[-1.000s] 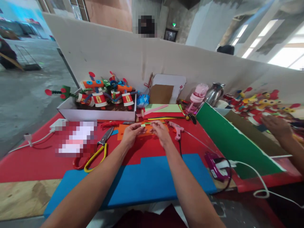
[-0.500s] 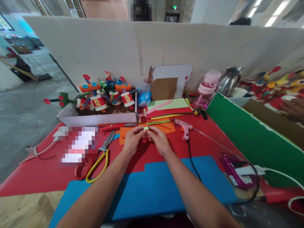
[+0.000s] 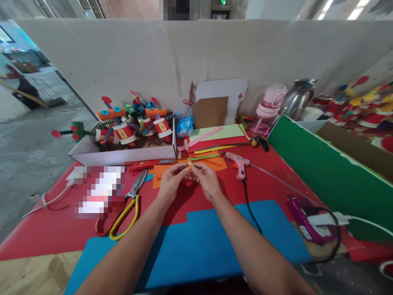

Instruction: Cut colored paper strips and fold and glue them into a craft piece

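Note:
My left hand (image 3: pixel 172 180) and my right hand (image 3: pixel 206 179) meet over the red table top, thumbs and fingertips pinching a small light-green paper piece (image 3: pixel 190 163) between them. Most of that piece is covered by the fingers, and a bit of orange shows beside it. Under and behind the hands lie orange paper sheets (image 3: pixel 215 163). Right of my right hand rests a pink glue gun (image 3: pixel 239 163). Large scissors (image 3: pixel 132 196) with one red and one yellow handle lie left of my left hand, beside a blue paper scrap (image 3: pixel 148 178).
A white box (image 3: pixel 123 156) of paper-cup figures stands behind on the left. A green-sided box (image 3: pixel 325 159) flanks the right, near a purple power strip (image 3: pixel 311 221). Blue sheets (image 3: pixel 221 241) cover the front. A pink bottle (image 3: pixel 268 108) and metal jug (image 3: pixel 299 98) stand behind.
The light-green piece has turned between my fingertips and now looks narrower, with some orange beside it. Another person's hand at the far right has gone from view. My view has shifted slightly.

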The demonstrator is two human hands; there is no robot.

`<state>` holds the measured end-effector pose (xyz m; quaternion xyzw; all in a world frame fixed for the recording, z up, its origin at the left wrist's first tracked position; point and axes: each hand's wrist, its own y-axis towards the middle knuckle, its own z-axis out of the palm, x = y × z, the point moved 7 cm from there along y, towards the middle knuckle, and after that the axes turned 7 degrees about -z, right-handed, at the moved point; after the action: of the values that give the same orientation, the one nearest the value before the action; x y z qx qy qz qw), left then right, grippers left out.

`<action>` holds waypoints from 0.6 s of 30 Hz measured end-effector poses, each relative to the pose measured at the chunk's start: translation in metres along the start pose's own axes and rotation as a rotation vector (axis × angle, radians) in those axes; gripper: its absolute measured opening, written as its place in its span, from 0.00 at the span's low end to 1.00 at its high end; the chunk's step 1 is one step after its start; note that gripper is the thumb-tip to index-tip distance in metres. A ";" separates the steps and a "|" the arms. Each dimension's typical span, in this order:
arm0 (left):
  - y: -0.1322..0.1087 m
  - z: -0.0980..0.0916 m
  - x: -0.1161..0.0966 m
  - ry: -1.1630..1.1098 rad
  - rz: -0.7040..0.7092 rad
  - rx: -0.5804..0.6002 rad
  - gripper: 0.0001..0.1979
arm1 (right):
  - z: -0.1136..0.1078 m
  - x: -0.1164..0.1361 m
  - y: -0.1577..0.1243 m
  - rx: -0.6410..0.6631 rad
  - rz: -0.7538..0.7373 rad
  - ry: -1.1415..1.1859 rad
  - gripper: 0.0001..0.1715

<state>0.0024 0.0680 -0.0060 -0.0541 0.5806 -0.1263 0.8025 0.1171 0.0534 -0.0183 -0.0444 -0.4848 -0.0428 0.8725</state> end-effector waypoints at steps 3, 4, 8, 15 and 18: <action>0.002 -0.002 0.000 -0.060 0.012 0.009 0.17 | 0.002 0.003 -0.001 0.032 -0.016 0.017 0.22; 0.002 -0.003 0.001 -0.077 0.013 0.009 0.17 | 0.003 0.004 -0.001 0.041 -0.021 0.011 0.22; 0.003 -0.005 -0.002 -0.119 0.021 -0.005 0.18 | 0.002 0.005 -0.001 0.046 -0.041 -0.051 0.20; 0.000 0.004 -0.007 -0.154 -0.014 0.077 0.15 | -0.002 0.011 0.003 0.036 -0.178 -0.218 0.17; 0.000 0.004 -0.007 -0.139 -0.025 0.074 0.16 | -0.005 0.014 0.003 0.030 -0.240 -0.345 0.17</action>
<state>0.0043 0.0696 0.0021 -0.0403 0.5179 -0.1536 0.8406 0.1288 0.0558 -0.0089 0.0202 -0.6292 -0.1309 0.7659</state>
